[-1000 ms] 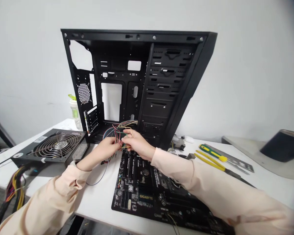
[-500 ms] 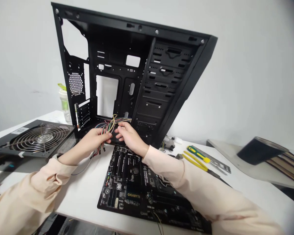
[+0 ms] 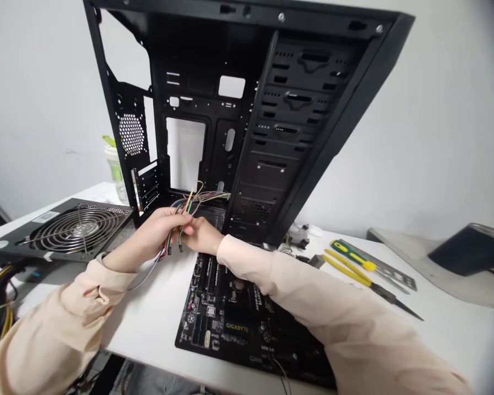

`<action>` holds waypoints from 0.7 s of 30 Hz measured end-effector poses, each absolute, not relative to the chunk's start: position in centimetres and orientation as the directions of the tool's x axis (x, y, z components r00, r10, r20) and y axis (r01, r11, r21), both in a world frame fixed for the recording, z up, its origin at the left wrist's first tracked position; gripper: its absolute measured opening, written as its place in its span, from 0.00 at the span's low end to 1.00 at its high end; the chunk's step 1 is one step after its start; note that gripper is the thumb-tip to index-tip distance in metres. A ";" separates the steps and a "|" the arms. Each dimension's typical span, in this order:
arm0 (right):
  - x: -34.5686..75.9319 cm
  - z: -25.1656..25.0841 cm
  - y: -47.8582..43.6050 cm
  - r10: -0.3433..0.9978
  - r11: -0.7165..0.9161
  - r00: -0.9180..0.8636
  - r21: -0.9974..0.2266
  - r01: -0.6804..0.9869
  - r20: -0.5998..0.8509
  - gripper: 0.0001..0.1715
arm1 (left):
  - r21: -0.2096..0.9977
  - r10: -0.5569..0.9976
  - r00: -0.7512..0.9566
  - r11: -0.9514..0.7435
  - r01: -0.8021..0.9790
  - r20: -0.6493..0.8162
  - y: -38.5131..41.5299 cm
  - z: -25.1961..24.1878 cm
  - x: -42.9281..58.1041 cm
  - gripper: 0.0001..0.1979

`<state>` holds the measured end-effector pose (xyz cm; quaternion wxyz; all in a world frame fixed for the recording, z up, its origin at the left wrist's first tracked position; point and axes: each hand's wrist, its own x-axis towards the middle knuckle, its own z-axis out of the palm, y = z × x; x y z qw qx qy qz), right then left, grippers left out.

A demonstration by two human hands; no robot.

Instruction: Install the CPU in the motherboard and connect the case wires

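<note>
On the white workbench (image 3: 148, 323), the power supply (image 3: 78, 230) sits far left. Your left hand (image 3: 148, 236) pinches a bundle of coloured wires (image 3: 185, 215) just beyond the motherboard (image 3: 218, 312); your right hand (image 3: 203, 236) touches it, grip hidden. Screwdrivers (image 3: 348, 265) lie right.

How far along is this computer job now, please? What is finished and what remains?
Little looks finished: the black PC case stands open with no board inside. In hand: the left hand holds thin coloured wires, and the right hand is at them. Left: the motherboard still lies on the table outside the case, and the power supply lies outside it too.
</note>
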<state>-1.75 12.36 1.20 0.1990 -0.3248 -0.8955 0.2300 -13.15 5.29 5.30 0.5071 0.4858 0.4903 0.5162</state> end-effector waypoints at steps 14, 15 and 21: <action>8.3 6.1 9.5 0.828 0.397 -0.553 -0.596 0.698 -0.097 0.16 | 0.928 0.975 -0.204 -0.154 -0.340 0.087 6.0 4.9 -13.4 0.11; 8.6 6.1 9.4 0.825 0.367 -0.550 -0.621 0.693 -0.127 0.15 | 0.924 0.972 -0.215 -0.163 -0.345 0.091 6.1 4.8 -13.5 0.10; 9.3 5.5 9.8 0.802 0.194 -0.569 -0.821 0.537 -0.182 0.14 | 0.914 0.952 -0.288 -0.203 -0.352 0.100 6.2 4.8 -13.7 0.08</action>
